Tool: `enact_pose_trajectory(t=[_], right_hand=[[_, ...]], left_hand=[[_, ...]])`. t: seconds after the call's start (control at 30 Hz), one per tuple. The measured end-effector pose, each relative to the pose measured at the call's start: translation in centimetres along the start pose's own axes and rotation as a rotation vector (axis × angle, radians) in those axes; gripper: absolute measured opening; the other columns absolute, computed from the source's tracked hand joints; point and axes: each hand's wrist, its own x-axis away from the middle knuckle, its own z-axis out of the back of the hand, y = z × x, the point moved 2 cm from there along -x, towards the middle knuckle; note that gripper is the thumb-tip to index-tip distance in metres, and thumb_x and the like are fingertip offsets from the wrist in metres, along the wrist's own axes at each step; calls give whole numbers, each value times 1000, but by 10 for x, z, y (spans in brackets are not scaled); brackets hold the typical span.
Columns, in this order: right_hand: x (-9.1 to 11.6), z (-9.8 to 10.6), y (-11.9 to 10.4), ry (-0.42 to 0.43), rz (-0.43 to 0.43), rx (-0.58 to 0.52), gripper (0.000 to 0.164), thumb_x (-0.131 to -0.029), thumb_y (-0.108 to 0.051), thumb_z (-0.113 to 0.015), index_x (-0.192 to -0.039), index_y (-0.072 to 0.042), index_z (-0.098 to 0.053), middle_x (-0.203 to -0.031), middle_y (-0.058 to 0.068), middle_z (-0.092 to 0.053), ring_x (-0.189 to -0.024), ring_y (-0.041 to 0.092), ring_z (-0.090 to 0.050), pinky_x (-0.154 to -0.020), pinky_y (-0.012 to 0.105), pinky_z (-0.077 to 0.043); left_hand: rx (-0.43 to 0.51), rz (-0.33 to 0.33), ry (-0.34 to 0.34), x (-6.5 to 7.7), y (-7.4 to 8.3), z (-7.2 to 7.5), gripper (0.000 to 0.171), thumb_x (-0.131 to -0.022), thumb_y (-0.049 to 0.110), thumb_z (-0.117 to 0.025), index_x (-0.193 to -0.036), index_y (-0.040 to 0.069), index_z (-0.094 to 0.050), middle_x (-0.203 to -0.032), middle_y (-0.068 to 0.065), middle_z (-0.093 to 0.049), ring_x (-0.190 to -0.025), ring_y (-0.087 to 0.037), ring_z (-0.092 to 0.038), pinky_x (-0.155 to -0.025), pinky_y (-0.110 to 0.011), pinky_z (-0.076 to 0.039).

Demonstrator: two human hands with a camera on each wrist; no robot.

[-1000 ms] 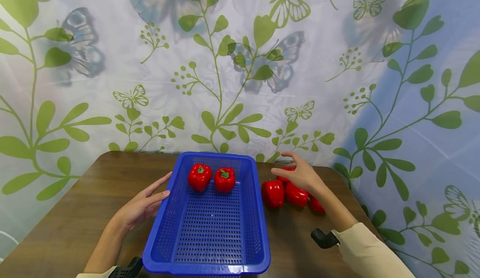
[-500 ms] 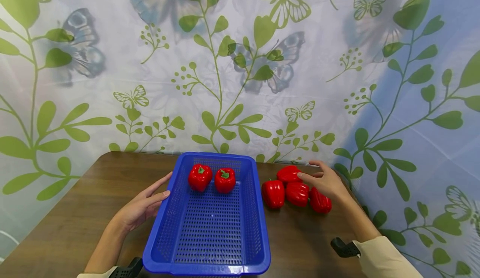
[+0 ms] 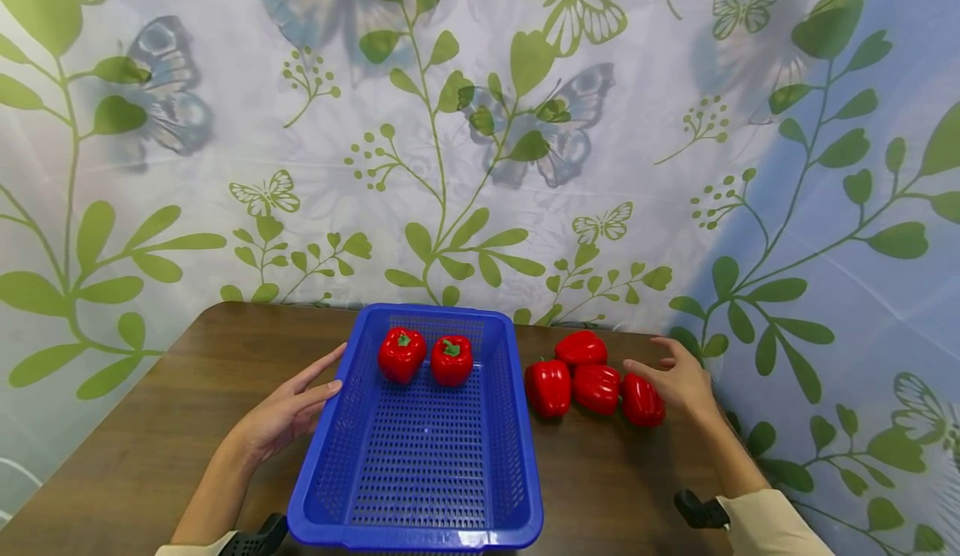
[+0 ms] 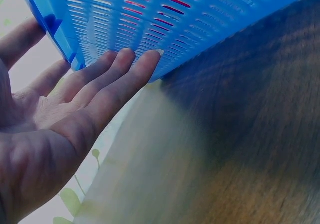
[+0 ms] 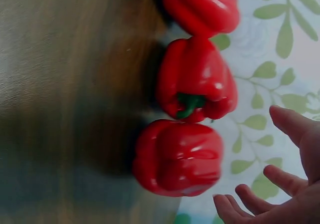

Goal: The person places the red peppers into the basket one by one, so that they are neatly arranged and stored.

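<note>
My left hand [image 3: 283, 418], fingers extended, touches the blue perforated basket [image 3: 408, 537] at 9 o'clock, likely steadying it, while my right hand [image 3: 682, 383], fingers spread, hovers beside the outermost red bell pepper [image 3: 642, 402], 3 o'clock.

Hands [image 3: 276, 414] were bare. Right sleeve [image 3: 776, 527] was plain cream, smooth, long; left sleeve [image 3: 189, 550], similar cream, showed as narrow strip. Black strap [image 3: 243, 544], dotted with small holes, circled left wrist; chunky black block [image 3: 697, 509], rounded corners, jutted beside right cuff.
</note>
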Motion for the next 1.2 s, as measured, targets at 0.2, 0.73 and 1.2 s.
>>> enact_pose_trajectory(t=[0.2, 0.73, 1.2], right_hand=[[0, -11, 15, 39, -30, -18, 84, -93, -53, -67, -153, -3, -36, -149, 34, -44, -133, 50, -45, -105, 68, -36], [0, -25, 35, 37, -77, -3, 80, -92, -56, -66, -146, -1, -40, -138, 36, -53, -124, 52, -51, -94, 61, -49], [1, -33, 42, 47, -96, 19, 79, -90, -59, -67, -137, -1, -43, -123, 33, -61, -111, 48, -57, -87, 58, -50]], left_hand=[[6, 5, 4, 0, 0, 0, 65, -109, 20, -44, -165, 29, -10, -157, -22, -42, -133, -32, -58, -101, -43, -54], [0, 3, 13, 1, 0, 0, 65, -109, 20, -44, -165, 29, -11, -156, -21, -44, -132, -30, -60, -101, -42, -54], [12, 9, 10, 0, -1, -1, 65, -109, 21, -44, -165, 29, -11, -156, -21, -45, -131, -31, -60, -100, -44, -54]])
